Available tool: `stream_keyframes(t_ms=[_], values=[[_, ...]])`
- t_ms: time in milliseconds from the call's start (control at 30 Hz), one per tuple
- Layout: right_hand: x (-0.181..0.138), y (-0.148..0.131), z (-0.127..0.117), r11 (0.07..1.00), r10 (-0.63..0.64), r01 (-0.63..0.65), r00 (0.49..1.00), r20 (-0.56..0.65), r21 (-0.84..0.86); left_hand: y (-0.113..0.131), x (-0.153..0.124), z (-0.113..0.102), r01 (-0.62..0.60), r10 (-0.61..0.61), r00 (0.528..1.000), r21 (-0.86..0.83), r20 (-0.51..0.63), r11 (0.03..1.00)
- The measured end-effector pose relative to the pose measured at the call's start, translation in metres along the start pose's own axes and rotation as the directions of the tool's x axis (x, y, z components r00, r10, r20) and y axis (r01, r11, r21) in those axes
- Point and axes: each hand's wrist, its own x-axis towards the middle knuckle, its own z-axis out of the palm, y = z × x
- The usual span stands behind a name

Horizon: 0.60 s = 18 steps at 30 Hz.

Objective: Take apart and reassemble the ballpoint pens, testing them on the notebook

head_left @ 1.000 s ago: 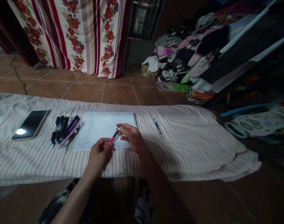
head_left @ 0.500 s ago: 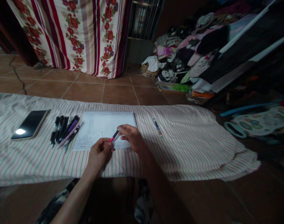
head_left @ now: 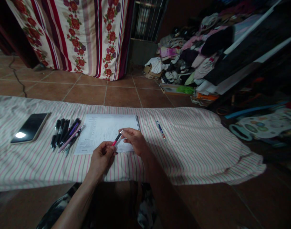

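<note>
1. The left hand (head_left: 102, 156) is closed in a pinch, thumb against the curled fingers, and has hold of the pink part of a pink-and-black pen (head_left: 117, 138).
2. The pen slants up and away from the left hand toward the right hand (head_left: 135, 140), its black section showing between the two.
3. The right hand is partly curled, its fingertips at the pen's pale far end; whether they grip it or only touch it, I cannot tell.
4. Beneath and beyond both hands lies a spiral notebook (head_left: 112, 123), with a printed sheet showing and its coil on the side nearer the right hand.
5. Left of the left hand, just beside the notebook, a bunch of pens (head_left: 69, 140) lies close together, mostly dark, with a purple one and a pale lilac one among them.
6. Farther left of that hand, past the bunch, a phone (head_left: 31, 128) lies screen up, a bright reflection on its near end.
7. To the right of the right hand, apart from the notebook, a blue-and-white pen (head_left: 160, 130) lies alone.
8. All of these rest on or above a bench covered by a striped cloth (head_left: 202, 146).
9. Well beyond the hands are a flowered curtain (head_left: 89, 38) and, to the right, heaped clothes (head_left: 190, 54).
</note>
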Motion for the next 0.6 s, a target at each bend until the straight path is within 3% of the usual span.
stream_keyframes(t_ms=[333,600], values=[[-0.0018,-0.0032,0.0017,1.000,-0.001,0.001,1.000,-0.006,0.002,-0.0012,0.0000,0.0002,-0.047,0.047,0.999,0.038,-0.009,0.998],[0.0003,0.0009,0.0039,1.000,-0.017,0.017,1.000,0.004,0.004,0.0020,-0.0004,-0.0001,-0.153,0.166,0.984,0.166,-0.070,0.974]])
